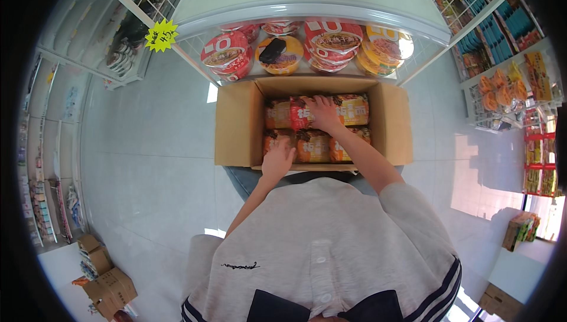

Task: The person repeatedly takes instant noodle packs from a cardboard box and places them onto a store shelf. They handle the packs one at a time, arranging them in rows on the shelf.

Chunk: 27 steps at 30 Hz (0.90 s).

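An open cardboard box [395,123] rests at my lap, holding rows of orange instant noodle packets [312,146]. My right hand [324,113] reaches into the back row and lies over a red noodle packet [300,114]; its fingertips are on the wrapper, but whether they grip it I cannot tell. At the front left, my left hand [279,158] touches an orange packet [271,138] with its fingers bent, and part of that packet is hidden beneath it.
Just beyond the box, a white wire-sided shelf [310,12] holds stacked noodle bowls [333,41]; a black object [272,51] lies on a yellow one. Stocked shelves stand at left and right. Cardboard boxes [110,291] sit at the lower left.
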Available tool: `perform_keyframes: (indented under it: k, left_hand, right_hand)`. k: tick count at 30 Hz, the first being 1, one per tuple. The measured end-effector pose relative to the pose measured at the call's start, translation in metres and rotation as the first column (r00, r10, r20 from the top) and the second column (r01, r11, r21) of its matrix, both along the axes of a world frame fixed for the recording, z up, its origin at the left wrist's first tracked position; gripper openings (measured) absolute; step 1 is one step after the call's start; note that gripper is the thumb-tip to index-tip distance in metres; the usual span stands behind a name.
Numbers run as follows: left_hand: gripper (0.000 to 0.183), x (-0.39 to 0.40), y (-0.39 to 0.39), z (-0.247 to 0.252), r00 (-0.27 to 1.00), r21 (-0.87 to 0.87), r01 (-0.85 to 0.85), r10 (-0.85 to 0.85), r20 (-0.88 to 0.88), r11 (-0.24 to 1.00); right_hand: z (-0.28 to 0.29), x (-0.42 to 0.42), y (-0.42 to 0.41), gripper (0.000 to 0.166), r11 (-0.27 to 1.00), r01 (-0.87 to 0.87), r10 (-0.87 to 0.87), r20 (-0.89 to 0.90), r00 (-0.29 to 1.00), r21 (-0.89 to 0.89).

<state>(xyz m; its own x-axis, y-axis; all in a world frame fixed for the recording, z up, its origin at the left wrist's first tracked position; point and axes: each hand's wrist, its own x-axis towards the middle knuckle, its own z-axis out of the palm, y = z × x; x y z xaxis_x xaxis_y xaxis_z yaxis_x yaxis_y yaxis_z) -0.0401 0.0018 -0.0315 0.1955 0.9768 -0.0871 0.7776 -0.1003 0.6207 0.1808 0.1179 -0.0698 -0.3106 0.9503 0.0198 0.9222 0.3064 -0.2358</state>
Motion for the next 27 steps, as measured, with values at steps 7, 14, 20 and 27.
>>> perform_keyframes:
  k: [7, 14, 20, 27]
  left_hand:
    - [0.03, 0.002, -0.002, 0.005, 0.999, -0.059, -0.039, 0.038, -0.03, 0.997]
    - [0.026, 0.003, 0.002, 0.008, 1.0, -0.094, -0.016, 0.014, -0.025, 0.995]
    - [0.022, -0.003, 0.034, -0.012, 0.975, 0.1, -0.02, -0.003, 0.224, 0.995]
    - [0.041, 0.014, 0.167, 0.032, 0.985, 0.469, -0.133, 0.066, 0.156, 0.873]
  right_hand:
    - [-0.047, -0.041, -0.032, 0.079, 0.986, 0.023, -0.056, 0.202, 0.978, 0.162]
    - [-0.058, -0.023, -0.04, 0.097, 0.993, 0.067, -0.057, 0.096, 0.994, -0.097]
    - [-0.013, -0.011, -0.066, 0.067, 0.979, 0.113, -0.153, -0.25, 0.956, -0.167]
    - [0.044, 0.024, -0.161, 0.036, 0.973, 0.152, -0.223, -0.527, 0.82, -0.177]
